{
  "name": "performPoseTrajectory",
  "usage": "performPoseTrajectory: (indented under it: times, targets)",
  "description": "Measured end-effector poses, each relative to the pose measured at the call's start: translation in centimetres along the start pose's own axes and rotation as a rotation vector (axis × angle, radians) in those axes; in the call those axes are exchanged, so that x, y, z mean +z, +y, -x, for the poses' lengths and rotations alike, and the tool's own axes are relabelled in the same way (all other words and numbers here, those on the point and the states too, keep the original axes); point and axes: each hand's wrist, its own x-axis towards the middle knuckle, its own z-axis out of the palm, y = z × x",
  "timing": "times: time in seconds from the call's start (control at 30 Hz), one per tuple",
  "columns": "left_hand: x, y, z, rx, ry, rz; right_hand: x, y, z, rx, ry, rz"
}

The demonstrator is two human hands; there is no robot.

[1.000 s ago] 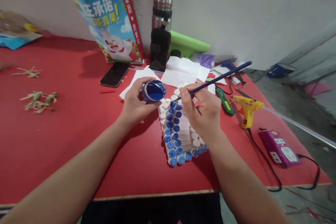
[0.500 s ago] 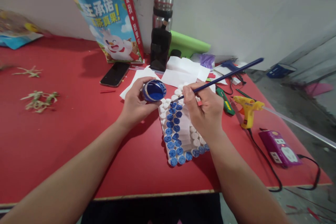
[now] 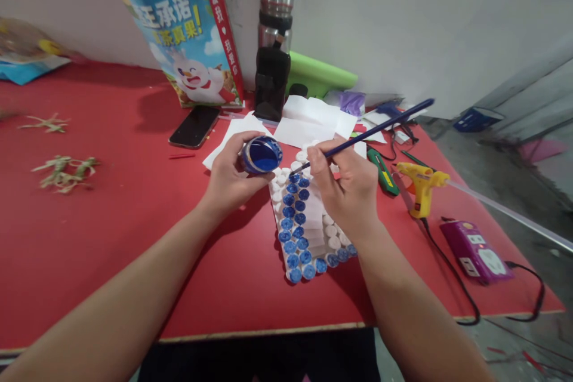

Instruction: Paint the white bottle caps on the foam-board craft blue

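Observation:
My left hand (image 3: 230,176) is closed around a small jar of blue paint (image 3: 262,156), tilted so its open mouth faces me. Between the thumb and fingers of my right hand (image 3: 347,185) is a thin blue paintbrush (image 3: 378,129). Its tip touches or almost touches a blue disc near the top of a board covered in small round discs (image 3: 289,219). Two columns on the left side and the bottom row are blue; the others that show are white. Pale strips (image 3: 314,224) lie in the board's middle. My right hand hides part of its right side.
To the right lie a yellow glue gun (image 3: 421,188), a purple power strip (image 3: 477,250) with cords, and a green utility knife (image 3: 382,171). Behind stand a steel flask (image 3: 276,12) and a printed bag (image 3: 192,42); a phone (image 3: 194,126) and white papers (image 3: 308,119) lie nearer.
The brush handle has swung slightly left and my right hand has shifted a little, with the tip staying near the same disc. My left hand keeps the jar in place.

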Motion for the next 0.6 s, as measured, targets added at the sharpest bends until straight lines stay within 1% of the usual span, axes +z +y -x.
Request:
performPoseTrajectory:
  times: [0.1, 0.2, 0.27, 0.4, 0.5, 0.6]
  targets:
    - [-0.06, 0.09, 0.00, -0.013, -0.010, -0.001, -0.07, 0.20, -0.14, -0.037, 0.004, 0.033]
    - [-0.09, 0.15, 0.01, -0.008, -0.008, -0.003, -0.22, 0.28, -0.20, -0.076, 0.052, 0.090]
    - [-0.08, 0.14, 0.00, -0.005, -0.006, -0.009, -0.23, 0.19, -0.15, -0.073, 0.077, 0.098]
    - [-0.03, 0.06, -0.04, -0.008, -0.001, -0.008, -0.06, 0.01, -0.01, -0.036, 0.054, 0.042]
    - [0.01, 0.03, -0.04, -0.006, 0.006, -0.002, -0.09, 0.15, -0.04, -0.054, 0.032, 0.049]
    - [0.00, 0.03, 0.00, -0.007, 0.006, 0.002, -0.27, 0.26, -0.13, -0.075, 0.059, 0.082]
